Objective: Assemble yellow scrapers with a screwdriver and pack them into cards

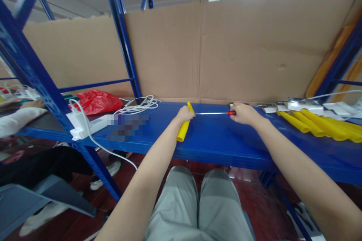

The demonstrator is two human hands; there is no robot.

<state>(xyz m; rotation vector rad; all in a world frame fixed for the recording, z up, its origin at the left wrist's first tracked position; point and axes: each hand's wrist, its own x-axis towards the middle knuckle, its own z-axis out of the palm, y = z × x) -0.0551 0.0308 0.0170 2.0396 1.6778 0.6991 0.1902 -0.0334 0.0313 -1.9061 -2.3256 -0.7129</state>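
My left hand (pixel 185 114) is wrapped round a yellow tube (pixel 183 131), which stands tilted over the blue shelf top (pixel 215 139). A screwdriver (pixel 212 113) lies level between my two hands, its long metal shaft running left. The red handle (pixel 231 113) of it is gripped in my right hand (pixel 243 113). The shaft's tip meets the side of the tube beside my left fingers. Whether a screw sits at that spot is too small to tell.
Several yellow tubes (pixel 319 124) lie at the right, near small clear-wrapped packets (pixel 305 104). Leftward are a white power strip (pixel 90 126), coiled white cable (pixel 144 103) and a red plastic bag (pixel 98 101). Cardboard (pixel 240 49) walls the back. Another person's sleeve (pixel 22 120) shows far left.
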